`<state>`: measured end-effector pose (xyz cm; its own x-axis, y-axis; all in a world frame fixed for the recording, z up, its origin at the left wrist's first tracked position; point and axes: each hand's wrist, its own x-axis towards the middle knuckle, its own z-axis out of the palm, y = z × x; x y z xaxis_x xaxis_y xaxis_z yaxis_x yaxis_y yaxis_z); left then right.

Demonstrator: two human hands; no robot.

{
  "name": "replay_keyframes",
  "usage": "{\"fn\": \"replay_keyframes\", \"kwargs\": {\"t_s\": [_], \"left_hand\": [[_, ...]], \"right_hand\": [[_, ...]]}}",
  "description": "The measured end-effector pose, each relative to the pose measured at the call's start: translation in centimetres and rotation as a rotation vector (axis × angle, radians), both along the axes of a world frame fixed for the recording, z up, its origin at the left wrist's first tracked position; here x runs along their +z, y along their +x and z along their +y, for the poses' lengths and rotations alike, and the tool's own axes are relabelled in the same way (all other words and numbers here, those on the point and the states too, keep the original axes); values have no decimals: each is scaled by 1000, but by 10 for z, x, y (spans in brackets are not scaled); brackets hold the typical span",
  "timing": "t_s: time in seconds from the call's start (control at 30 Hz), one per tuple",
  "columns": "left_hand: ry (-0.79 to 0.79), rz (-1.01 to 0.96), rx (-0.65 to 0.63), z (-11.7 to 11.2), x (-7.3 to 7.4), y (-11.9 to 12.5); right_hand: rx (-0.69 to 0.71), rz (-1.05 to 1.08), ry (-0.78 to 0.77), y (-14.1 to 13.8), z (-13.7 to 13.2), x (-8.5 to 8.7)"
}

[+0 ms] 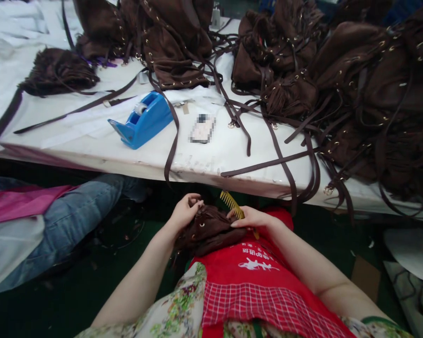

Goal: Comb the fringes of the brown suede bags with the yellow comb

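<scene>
On my lap lies a dark brown bag [211, 232] with metal eyelets, resting against my red apron. My left hand [186, 212] grips the top of the bag at its left side, fingers closed on the material. In my right hand [252, 218] is a yellow comb [232, 204], its teeth pointing up and to the left. The fingers of that hand also rest against the bag's right side. The bag's lower part is in shadow.
A white-covered table [204, 162] stands in front of me. On it are a blue tape dispenser [146, 119], a phone [202, 128], and several brown bags [352, 61] with trailing straps, some hanging over the edge. Another person's jeans-clad leg [81, 216] is at the left.
</scene>
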<state>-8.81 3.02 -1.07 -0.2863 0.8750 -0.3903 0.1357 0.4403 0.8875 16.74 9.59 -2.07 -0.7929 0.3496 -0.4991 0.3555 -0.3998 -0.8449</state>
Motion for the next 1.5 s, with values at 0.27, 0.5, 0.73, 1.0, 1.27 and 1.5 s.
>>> {"fn": "replay_keyframes", "kwargs": {"t_s": [0.27,0.5,0.73,1.0,1.27,1.5], "left_hand": [[227,185,-405,58,43,13],[-160,-654,-555,40,-5,52],[-429,-755,-578,39,-14,52],[-459,-797,-802,36,-9,39],[-191,-516,-1353,44,-8,56],[-89,-703,-1321,34,-7,70]], "right_hand": [[123,13,125,-45,-35,27],[348,-123,315,-4,-6,39],[447,-189,468,12,-3,36],[142,-69,374,8,10,35],[29,-179,696,0,18,41],[-76,-90,453,0,23,25]]}}
